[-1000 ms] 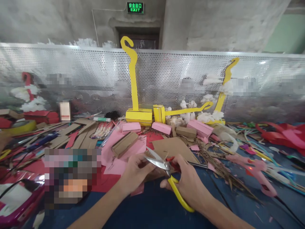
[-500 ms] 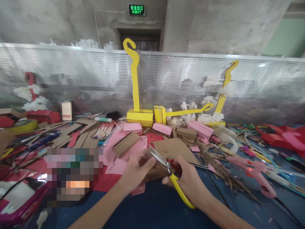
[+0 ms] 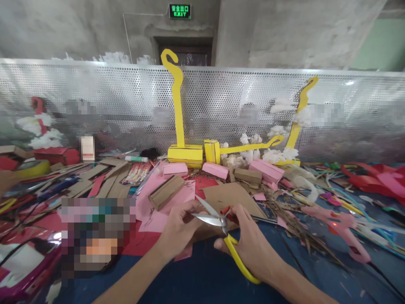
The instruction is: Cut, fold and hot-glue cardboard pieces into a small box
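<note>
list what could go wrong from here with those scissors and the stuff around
The scissors in the right grip stand open with their blades close to the left grip, so closing them might nick a finger. The pink glue gun off to the right shows a lit red light, so it may be hot if brushed.

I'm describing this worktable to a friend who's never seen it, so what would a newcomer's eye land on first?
Probably the tall yellow hook-topped piece, standing at the back in front of the perforated metal panel. Next, front and center, the yellow-handled scissors in the right hand, blades parted beside the left hand. A green exit sign glows at the top, above the doorway.
</note>
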`<state>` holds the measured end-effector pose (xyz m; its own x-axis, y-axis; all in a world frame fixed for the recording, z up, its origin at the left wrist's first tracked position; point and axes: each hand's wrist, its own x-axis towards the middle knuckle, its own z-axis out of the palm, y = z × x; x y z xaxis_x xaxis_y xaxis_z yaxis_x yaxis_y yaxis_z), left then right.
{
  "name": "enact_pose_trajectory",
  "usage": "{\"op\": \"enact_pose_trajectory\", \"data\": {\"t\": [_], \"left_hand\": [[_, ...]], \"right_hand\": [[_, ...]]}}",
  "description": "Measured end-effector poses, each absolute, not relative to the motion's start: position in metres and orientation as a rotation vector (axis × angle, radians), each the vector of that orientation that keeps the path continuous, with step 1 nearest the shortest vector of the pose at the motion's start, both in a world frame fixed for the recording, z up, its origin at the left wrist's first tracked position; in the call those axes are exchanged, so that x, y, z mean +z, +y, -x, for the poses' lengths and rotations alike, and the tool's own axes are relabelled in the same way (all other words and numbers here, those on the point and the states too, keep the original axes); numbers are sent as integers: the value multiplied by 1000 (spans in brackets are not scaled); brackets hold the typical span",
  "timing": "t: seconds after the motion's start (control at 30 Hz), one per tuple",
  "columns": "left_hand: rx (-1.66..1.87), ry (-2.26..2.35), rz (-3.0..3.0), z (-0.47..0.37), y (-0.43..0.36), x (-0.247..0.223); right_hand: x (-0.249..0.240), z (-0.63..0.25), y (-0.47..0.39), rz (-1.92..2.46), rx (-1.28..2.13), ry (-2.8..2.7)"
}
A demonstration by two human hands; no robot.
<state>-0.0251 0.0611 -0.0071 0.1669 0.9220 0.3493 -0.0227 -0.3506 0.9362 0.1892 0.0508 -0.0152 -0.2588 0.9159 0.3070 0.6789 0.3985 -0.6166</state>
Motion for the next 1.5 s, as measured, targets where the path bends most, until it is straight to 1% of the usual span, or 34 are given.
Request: {"op": "enact_pose_trajectory", "data": {"t": [0.27,0.7,0.83,0.97,1.1,1.3,1.5], "left_hand": [[1302,775,-1350,21,62,-20],[1352,759,-1486,28,68,-22],[1305,722,-1551,25,63,-13],[1286,790,-1563,20,57,-7],[1281,808,-1486,18,55,-10],[1267,741,-1356,16,56,-16],[1345,761,-1459,18,64,-25]], "right_hand": [[-13,-186,51,1376,500,-1987],[-20,-189,58,1422,457,-1973],[-14,-187,54,1391,468,-2037],[-10,-186,49,1383,484,-2030],[-9,-185,48,1445,502,-1988],[-8,-184,51,1401,435,-2015],[-8,-186,56,1428,424,-1987]]}}
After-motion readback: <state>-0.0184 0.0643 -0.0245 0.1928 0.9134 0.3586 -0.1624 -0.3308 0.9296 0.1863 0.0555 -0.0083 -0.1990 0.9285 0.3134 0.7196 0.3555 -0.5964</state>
